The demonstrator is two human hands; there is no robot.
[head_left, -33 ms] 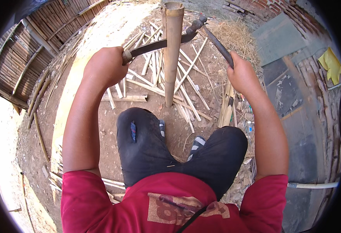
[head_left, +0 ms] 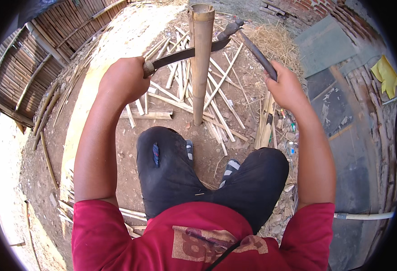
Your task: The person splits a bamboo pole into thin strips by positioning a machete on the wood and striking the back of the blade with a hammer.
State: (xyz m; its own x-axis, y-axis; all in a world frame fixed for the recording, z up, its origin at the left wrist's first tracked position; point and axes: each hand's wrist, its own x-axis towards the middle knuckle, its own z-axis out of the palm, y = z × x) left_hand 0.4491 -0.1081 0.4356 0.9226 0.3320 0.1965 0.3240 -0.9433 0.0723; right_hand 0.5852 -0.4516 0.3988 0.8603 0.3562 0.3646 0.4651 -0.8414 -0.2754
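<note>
My left hand (head_left: 123, 81) is wrapped round the wooden handle of a machete (head_left: 176, 56). Its dark blade crosses an upright bamboo pole (head_left: 202, 67) near the top, and the tip sticks out on the right. The blade's middle is hidden at the pole; whether it is sunk in or passes behind, I cannot tell. Gripped in my right hand (head_left: 286, 86) is a hammer (head_left: 258, 53), whose metal head sits just above the blade's tip. Contact between head and blade is unclear. The pole stands on the ground between and ahead of my knees.
Split bamboo strips (head_left: 216, 97) lie scattered around the pole's foot. A short bamboo piece (head_left: 151, 114) rests left of it. Straw (head_left: 270, 43) is heaped at the far right, beside dark flat sheets (head_left: 327, 45) and a yellow cloth-like piece (head_left: 385, 77). A bamboo fence (head_left: 22, 67) stands left.
My right hand and the hammer handle have shifted slightly to the right. My left hand, the machete and the pole look almost the same, with a very slight shift of the whole view.
</note>
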